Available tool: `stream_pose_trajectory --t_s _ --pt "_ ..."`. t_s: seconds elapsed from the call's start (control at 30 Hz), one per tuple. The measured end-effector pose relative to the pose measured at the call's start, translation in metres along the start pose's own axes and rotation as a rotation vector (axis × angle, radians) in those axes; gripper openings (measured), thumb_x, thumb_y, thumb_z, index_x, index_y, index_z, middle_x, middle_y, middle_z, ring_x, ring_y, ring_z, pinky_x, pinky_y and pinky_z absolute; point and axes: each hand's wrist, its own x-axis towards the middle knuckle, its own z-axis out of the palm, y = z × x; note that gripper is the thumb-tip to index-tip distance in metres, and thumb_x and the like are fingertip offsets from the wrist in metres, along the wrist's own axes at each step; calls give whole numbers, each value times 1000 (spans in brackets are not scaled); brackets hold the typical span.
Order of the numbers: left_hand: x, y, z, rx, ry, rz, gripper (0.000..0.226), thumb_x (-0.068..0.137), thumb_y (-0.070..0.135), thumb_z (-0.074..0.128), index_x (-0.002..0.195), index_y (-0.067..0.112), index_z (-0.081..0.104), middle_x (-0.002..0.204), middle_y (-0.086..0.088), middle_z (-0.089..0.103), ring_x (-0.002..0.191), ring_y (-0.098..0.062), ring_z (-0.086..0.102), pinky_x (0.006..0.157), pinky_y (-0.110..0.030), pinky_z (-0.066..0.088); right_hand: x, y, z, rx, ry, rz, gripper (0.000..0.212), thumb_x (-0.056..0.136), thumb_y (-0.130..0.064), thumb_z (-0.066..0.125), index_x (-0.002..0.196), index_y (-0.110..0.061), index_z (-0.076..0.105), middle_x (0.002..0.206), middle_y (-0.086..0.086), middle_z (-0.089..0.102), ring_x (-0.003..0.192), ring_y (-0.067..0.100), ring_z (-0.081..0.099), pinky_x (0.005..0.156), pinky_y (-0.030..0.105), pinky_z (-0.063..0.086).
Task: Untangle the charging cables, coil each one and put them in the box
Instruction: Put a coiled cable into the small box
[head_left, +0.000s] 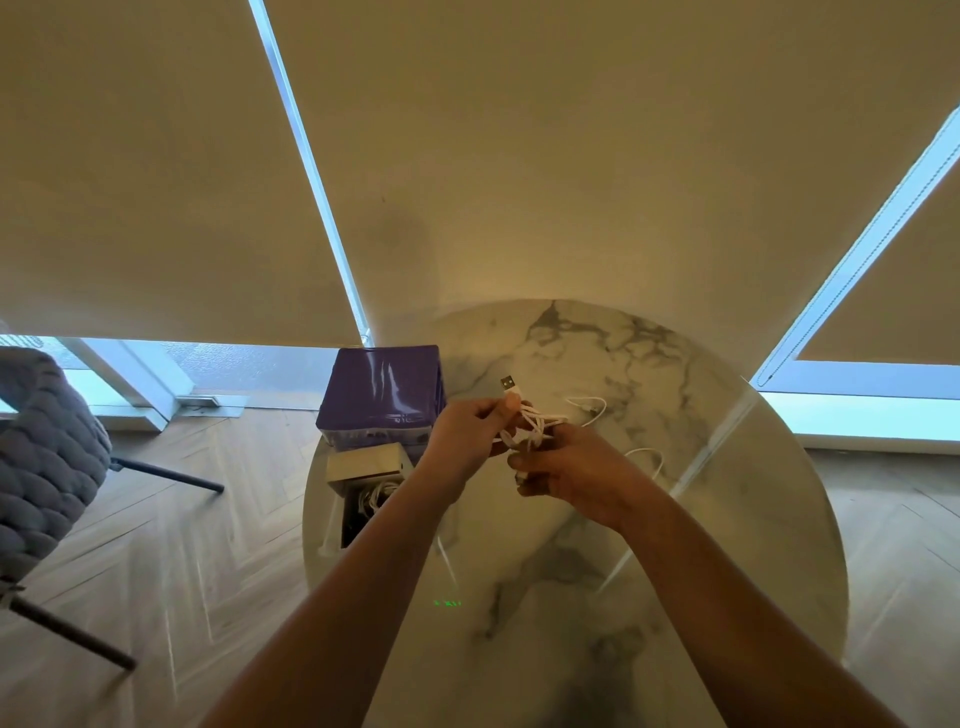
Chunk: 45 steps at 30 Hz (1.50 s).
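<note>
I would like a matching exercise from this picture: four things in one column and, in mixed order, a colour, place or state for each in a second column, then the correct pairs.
Things
1. purple box
2. USB plug
3. open box
4. chair

Descriptions
A. grey, on the floor left of the table
B. sticks up above the left hand
C. closed, at the table's far left edge
D. holds white cables, nearer than the purple box

Pairs: 1-C, 2-B, 3-D, 4-A

The right hand grips the white tangle too.
</note>
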Motion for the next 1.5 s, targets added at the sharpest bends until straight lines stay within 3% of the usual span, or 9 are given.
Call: stream_pose_trajectory --t_s 0.17,0.27,0.37,0.6,0.83,1.0,1.17,1.3,1.5 --pt "2 6 -2 -69 46 -10 28 95 33 54 84 13 70 84 -4 71 81 -14 67 74 -22 56 1 6 -2 -259 52 94 46 77 4 74 118 -9 58 86 13 66 70 20 65 66 29 55" --pt "2 9 -3 -83 74 -18 33 96 34 53 78 12 69 83 -7 70 81 -16 66 73 -21 55 4 10 -5 -441 71 90 30 78 -2 76 105 -9 65 84 11 69 68 15 65 66 24 57" --pt "3 12 -4 -101 126 -14 33 96 35 52 74 16 68 79 -3 68 76 -12 64 59 -11 51 6 17 -10 -555 113 71 17 76 -5 78 86 -13 67 77 5 67 64 12 63 65 23 56" --pt "5 12 -4 -171 183 -9 26 95 33 54 78 20 69 79 -3 68 77 -13 64 60 -13 52 10 32 -16 -727 253 10 23 72 -8 80 71 -20 60 66 -2 63 54 7 57 55 20 48" --pt "3 16 -6 -230 31 -50 29 99 24 48 109 3 66 90 -4 66 80 -9 61 62 -11 54 6 23 -6 -802 168 -30 26 76 -26 80 95 -22 63 86 -4 65 71 7 59 61 22 48" --pt "-1 13 0 -151 24 -10 27 100 21 46 105 3 66 81 2 66 73 -4 62 56 -10 50 13 14 -2 -595 254 -77 30 85 -44 67 102 -18 66 93 -3 69 82 12 63 68 21 47" --pt "-2 10 4 -73 6 29 26 100 21 46 107 7 66 83 4 66 74 -2 62 56 -7 48 12 13 -8 -497 235 -84 10 91 -21 63 93 -14 70 85 4 75 76 13 68 76 26 54" --pt "-1 9 6 -151 56 -2 26 101 20 46 107 5 66 82 1 65 75 -5 62 54 -8 49 13 14 -7 -545 231 -104 7 90 -15 65 95 -12 67 78 4 73 75 15 69 80 33 56" --pt "3 12 6 -275 45 -100 26 100 22 48 105 5 66 85 -3 67 79 -11 64 58 -15 54 11 8 -8 -747 320 -165 8 90 -16 64 89 -22 59 81 1 72 68 2 63 59 18 41"
